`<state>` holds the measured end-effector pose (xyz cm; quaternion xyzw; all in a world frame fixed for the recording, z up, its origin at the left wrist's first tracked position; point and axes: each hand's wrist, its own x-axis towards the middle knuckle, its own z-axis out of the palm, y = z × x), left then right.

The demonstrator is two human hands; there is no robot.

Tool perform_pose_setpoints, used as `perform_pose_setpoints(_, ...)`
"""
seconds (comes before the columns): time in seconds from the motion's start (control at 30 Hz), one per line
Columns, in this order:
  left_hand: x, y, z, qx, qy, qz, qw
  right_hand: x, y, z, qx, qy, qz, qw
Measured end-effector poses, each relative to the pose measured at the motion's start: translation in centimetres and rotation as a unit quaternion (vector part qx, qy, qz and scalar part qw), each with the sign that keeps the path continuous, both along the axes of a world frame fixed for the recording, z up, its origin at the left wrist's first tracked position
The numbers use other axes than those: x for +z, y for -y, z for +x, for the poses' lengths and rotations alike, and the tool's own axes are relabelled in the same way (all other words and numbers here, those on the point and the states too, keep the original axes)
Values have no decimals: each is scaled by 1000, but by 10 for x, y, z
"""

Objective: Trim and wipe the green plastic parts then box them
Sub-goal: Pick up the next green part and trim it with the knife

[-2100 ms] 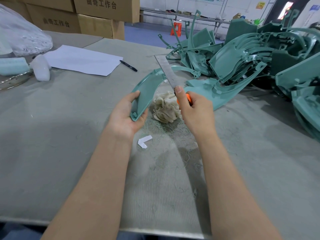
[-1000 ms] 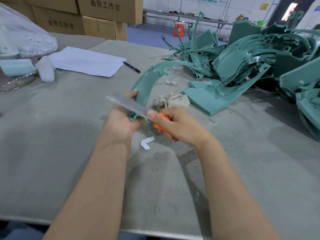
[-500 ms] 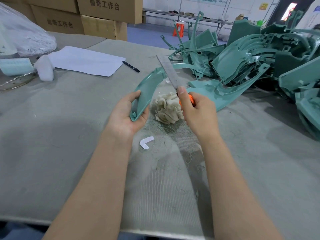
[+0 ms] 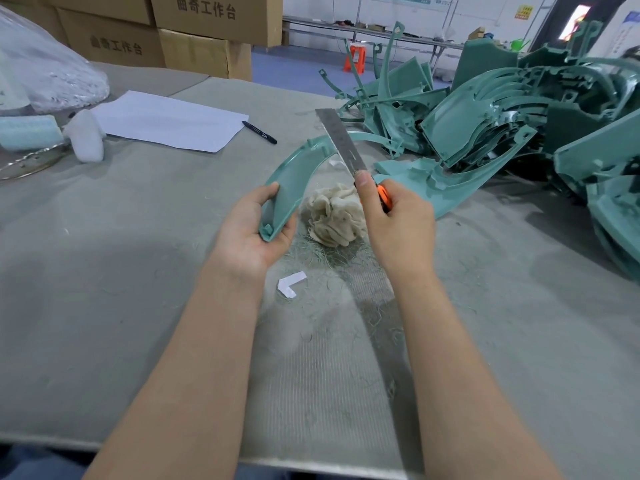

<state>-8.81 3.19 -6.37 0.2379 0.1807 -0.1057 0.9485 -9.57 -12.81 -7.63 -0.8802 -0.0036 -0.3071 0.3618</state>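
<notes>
My left hand [image 4: 251, 230] grips the near end of a curved green plastic part [image 4: 294, 174] that arcs up and away to the right. My right hand [image 4: 398, 223] holds an orange-handled knife [image 4: 383, 199], thumb pressed along its long steel blade [image 4: 341, 142], which points up and away, crossing in front of the part's far end. Between my hands a crumpled beige rag [image 4: 334, 216] lies on the grey table [image 4: 104, 271]. A big heap of green plastic parts [image 4: 519, 119] fills the table's far right.
Thin green shavings [image 4: 329, 261] and a white paper scrap [image 4: 291, 283] lie below the rag. A white sheet [image 4: 169, 121] and black pen [image 4: 259, 132] lie far left of centre. Cardboard boxes [image 4: 207, 32] stand behind, a plastic bag [image 4: 45, 71] at far left.
One second ago the blade lay crosswise over the part's near end by my left hand. My right hand has since swung it back upright to the right; little has changed in the last half second.
</notes>
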Motion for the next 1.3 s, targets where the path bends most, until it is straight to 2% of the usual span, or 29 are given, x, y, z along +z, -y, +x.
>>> perform_pose_setpoints(0.27,0,0,-1,-14,-2,-10,1000,-2,-1,1,28,-19,10,999)
perform_pose_setpoints(0.6,0,-3,-1,-5,-1,-33,999,1,-5,-3,140,-49,25,989)
perform_pose_setpoints(0.9,2,-7,0,0,13,-46,999,4,-7,-11,256,-138,67,954)
perform_pose_setpoints(1.07,0,-13,-5,36,12,-107,994,0,-18,-14,330,-189,2,925)
perform_pose_setpoints(1.17,0,-12,-4,40,16,-92,995,1,-17,-14,336,-186,23,923)
perform_pose_setpoints(1.3,2,-7,2,36,2,-39,999,5,-10,-13,270,-123,55,953)
